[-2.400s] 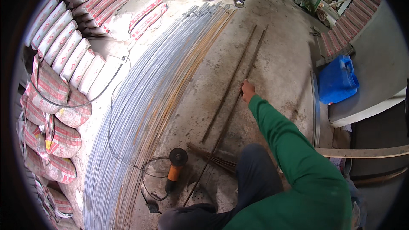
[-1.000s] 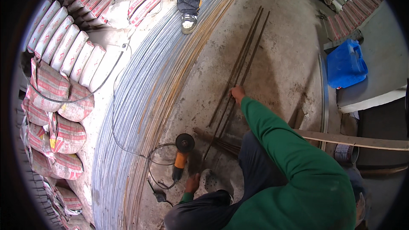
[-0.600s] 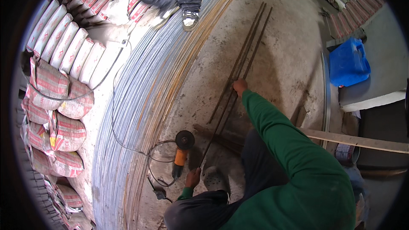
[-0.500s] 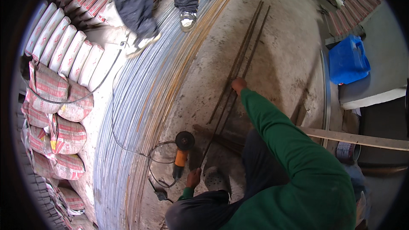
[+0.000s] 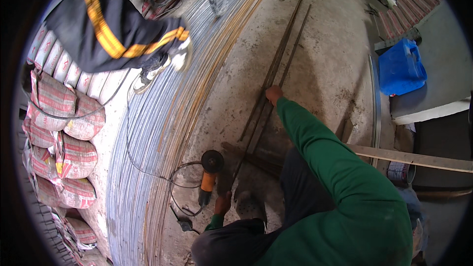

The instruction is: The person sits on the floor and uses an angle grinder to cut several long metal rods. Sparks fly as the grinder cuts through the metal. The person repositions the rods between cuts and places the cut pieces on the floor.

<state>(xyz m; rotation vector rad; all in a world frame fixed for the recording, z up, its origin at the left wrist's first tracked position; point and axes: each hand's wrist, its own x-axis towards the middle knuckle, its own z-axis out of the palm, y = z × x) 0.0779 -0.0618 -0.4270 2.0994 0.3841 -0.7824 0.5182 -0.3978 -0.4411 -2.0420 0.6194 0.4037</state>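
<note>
My left hand [image 5: 222, 204] is closed around the near end of a long, thin rebar rod [image 5: 241, 167]. Farther along, my right hand [image 5: 274, 94] grips the same rod, its arm stretched forward in a green sleeve. Just left of it, more dark rebar rods [image 5: 282, 51] lie close together and nearly parallel on the concrete floor. Beside my left hand rests an orange angle grinder [image 5: 208, 181] with a dark disc, its cord looped on the floor. A short piece of wood [image 5: 261, 163] lies beneath the rod near my shoe.
A wide bundle of long steel bars [image 5: 148, 133] stretches along the left, with another person's leg [image 5: 123, 34] over it. Stacked sacks [image 5: 79, 155] line the far left. To the right are a blue jerrycan [image 5: 401, 68] and a wooden plank [image 5: 414, 159].
The other person has stepped nearer and to the left, and a metal frame now shows behind them. Both my hands keep nearly the same place on the rod.
</note>
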